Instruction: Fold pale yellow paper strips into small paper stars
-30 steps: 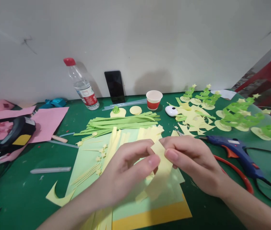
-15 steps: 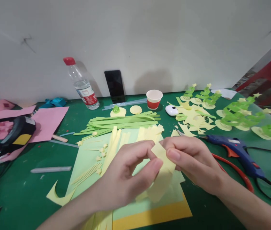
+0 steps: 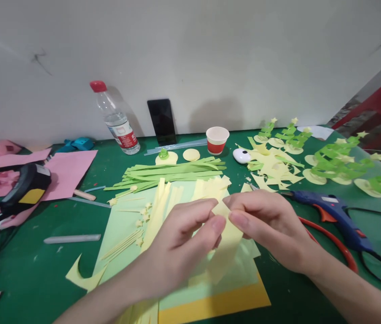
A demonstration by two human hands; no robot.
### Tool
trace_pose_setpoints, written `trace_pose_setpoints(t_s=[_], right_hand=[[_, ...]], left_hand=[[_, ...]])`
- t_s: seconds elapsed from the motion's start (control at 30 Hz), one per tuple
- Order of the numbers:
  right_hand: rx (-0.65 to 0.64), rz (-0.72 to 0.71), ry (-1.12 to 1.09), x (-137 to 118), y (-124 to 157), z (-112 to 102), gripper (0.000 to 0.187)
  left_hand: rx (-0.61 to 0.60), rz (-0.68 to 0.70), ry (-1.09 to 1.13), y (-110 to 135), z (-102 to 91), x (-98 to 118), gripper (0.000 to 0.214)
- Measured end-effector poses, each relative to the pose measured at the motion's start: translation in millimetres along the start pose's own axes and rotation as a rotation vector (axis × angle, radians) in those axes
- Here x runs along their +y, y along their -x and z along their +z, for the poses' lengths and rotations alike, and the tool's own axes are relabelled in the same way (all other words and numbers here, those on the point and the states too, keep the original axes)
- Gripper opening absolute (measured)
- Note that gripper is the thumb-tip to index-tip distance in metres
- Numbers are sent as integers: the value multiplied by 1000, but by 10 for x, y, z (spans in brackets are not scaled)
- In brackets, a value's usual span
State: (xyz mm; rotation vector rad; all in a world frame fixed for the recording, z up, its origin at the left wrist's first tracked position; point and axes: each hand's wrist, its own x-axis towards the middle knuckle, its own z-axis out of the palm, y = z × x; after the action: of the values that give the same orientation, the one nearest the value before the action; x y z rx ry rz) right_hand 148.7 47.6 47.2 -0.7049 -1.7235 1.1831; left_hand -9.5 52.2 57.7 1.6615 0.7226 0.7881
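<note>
Between my two hands is a pale yellow piece of paper (image 3: 228, 243), its top edge pinched and its lower part hanging down. My left hand (image 3: 190, 243) grips it with thumb and forefinger from the left. From the right, my right hand (image 3: 267, 227) pinches the same edge, fingers curled. Below lie light green paper sheets (image 3: 183, 301) over a yellow-orange sheet (image 3: 217, 308). Yellow paper strips (image 3: 156, 211) and small folded paper stars (image 3: 141, 221) rest on the green sheet. Green paper strips (image 3: 177, 173) are piled behind it.
At the right lie a blue hot glue gun (image 3: 335, 211) with its cord and red-handled pliers or scissors (image 3: 338, 245). Curled green paper plants (image 3: 338, 157) stand behind. A paper cup (image 3: 217, 141), phone (image 3: 162, 122) and water bottle (image 3: 119, 126) line the wall. Pink paper (image 3: 70, 173) is left.
My fingers have shifted slightly along the paper's top edge, and my thumbs sit a little further left. The pale yellow paper is still held between both hands.
</note>
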Motion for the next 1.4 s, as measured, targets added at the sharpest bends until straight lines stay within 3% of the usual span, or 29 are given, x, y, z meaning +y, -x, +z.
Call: trace_pose_setpoints(t_s=[0.33, 0.67, 0.9, 1.13, 1.4], right_hand=[[28, -7, 56, -13, 33, 14, 36], [47, -10, 139, -54, 3, -10, 39], [-86, 145, -56, -86, -11, -16, 47], [-45, 278, -392, -45, -11, 6, 42], [-122, 322, -407, -56, -7, -64, 31]], left_hand=[[41, -51, -26, 56, 27, 21, 35], [151, 54, -117, 45, 50, 32, 31], [175, 93, -113, 99, 50, 24, 28], [113, 98, -106, 80, 48, 39, 28], [130, 16, 25, 76, 26, -6, 30]])
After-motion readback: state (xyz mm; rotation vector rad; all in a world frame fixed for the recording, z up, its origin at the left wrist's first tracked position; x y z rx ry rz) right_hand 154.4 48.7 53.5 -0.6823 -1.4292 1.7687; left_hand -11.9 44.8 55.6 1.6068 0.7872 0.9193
